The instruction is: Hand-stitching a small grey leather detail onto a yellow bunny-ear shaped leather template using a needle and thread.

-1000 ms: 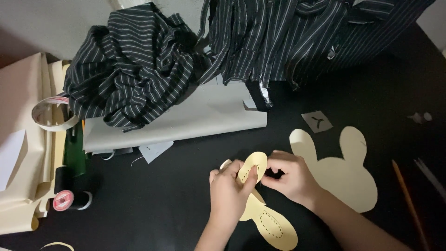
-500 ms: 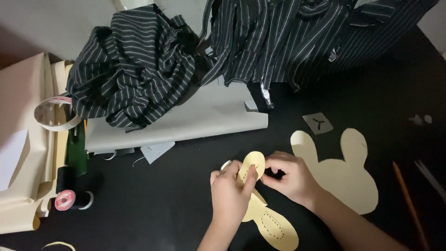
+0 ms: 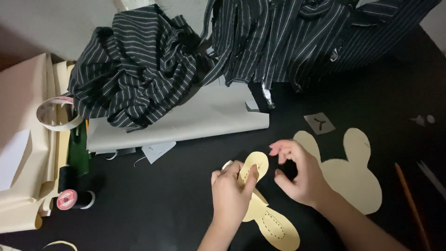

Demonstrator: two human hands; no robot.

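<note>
Now, L hand (image 3: 231,197) pinching yellow paper cutout (image 3: 260,204), R hand (image 3: 297,176) curled open beside.

On the tabletop (image 3: 153,204) we list: fabric heap (image 3: 134,74) at the back, lying on a board (image 3: 200,118); tape roll (image 3: 55,114) and thread spool (image 3: 69,199) at left; paper cutout (image 3: 267,218) under our left hand (image 3: 232,195); rabbit-shaped cutout (image 3: 353,172) just right of our right hand (image 3: 299,179).

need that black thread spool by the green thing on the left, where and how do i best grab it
Judging by its pose, grip the black thread spool across its round sides, coming from above. It lies on its side with the pink end facing out, the table to its right bare; the cream paper crowds its left.
</note>
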